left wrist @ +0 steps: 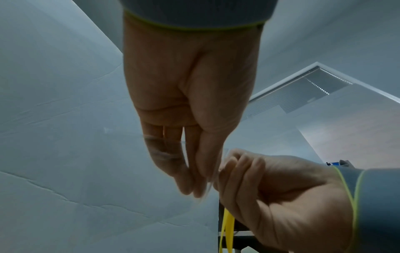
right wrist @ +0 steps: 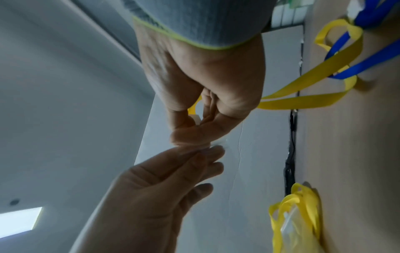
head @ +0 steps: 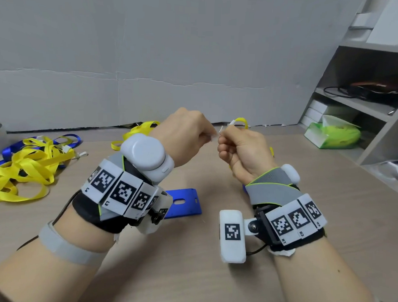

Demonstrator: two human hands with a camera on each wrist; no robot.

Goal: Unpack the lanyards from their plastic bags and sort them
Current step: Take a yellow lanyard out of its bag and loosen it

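Note:
Both hands are raised above the table in the head view. My left hand (head: 211, 136) pinches the edge of a clear plastic bag (head: 216, 135) between thumb and fingers. My right hand (head: 222, 134) grips a yellow lanyard (head: 240, 120) in its fist and also pinches the bag at its fingertips. A loop of the lanyard sticks out above the fist. In the left wrist view the film (left wrist: 216, 164) blurs between the two hands and the yellow strap (left wrist: 227, 227) hangs below the right hand (left wrist: 270, 196). The strap (right wrist: 303, 101) trails from the right hand down to the table.
A pile of loose yellow and blue lanyards (head: 23, 167) lies at the left. A blue badge holder (head: 182, 204) lies under my wrists. Another bagged yellow lanyard (right wrist: 296, 222) sits near the grey wall. A shelf unit with a green tissue pack (head: 334, 135) stands at the right.

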